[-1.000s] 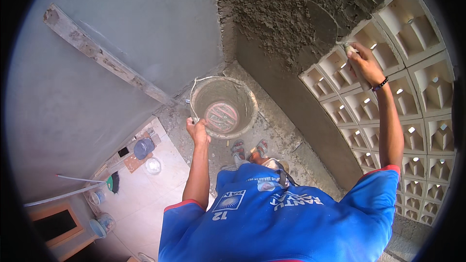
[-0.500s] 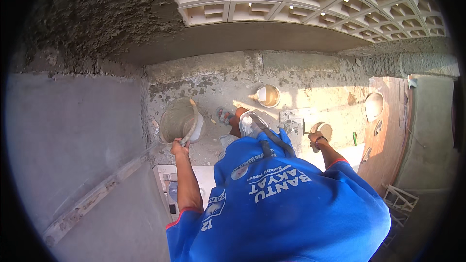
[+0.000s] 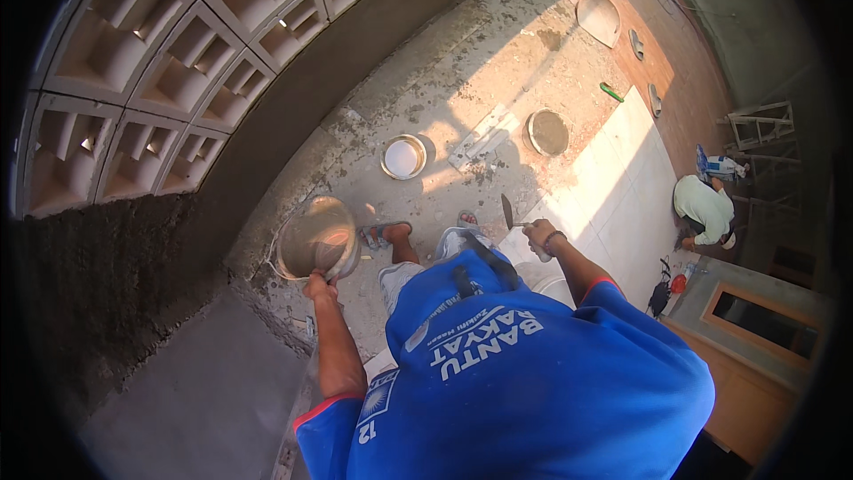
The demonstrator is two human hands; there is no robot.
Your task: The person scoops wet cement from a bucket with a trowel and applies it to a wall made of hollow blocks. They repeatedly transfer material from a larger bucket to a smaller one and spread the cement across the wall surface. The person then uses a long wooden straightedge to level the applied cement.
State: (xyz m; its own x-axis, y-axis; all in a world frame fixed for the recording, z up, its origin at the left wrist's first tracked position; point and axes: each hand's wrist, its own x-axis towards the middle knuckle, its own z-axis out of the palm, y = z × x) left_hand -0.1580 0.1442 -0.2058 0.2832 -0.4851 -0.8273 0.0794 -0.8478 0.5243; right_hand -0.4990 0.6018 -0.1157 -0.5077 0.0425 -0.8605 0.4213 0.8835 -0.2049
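In my left hand (image 3: 320, 284), the fingers are closed around the end of a brush-like tool (image 3: 329, 256), which reaches into a wide bucket (image 3: 289, 249). Blur hides the tool's exact shape. Reddish-brown swirls show inside the bucket. My right hand (image 3: 540, 236) grips a trowel (image 3: 508, 212) by its handle, its narrow, dark, pointed blade tilted up and away above the floor. Farther ahead, a small round pail (image 3: 419, 171) with a pale inside and a round tub of grey mortar (image 3: 549, 132) stand on the floor.
Pierced blocks (image 3: 169, 62) line the wall at left above rough plaster (image 3: 107, 284). White tiles (image 3: 613, 173) lie right of the rough floor. A crouching person (image 3: 705, 209) is at right, near a wooden cabinet (image 3: 737, 391). A green-handled tool (image 3: 610, 92) lies near slippers (image 3: 656, 100).
The view has swung to the right, bringing the other person and the cabinet into sight. My right hand and the trowel are now apart from the mortar tub. My left hand remains at the bucket.
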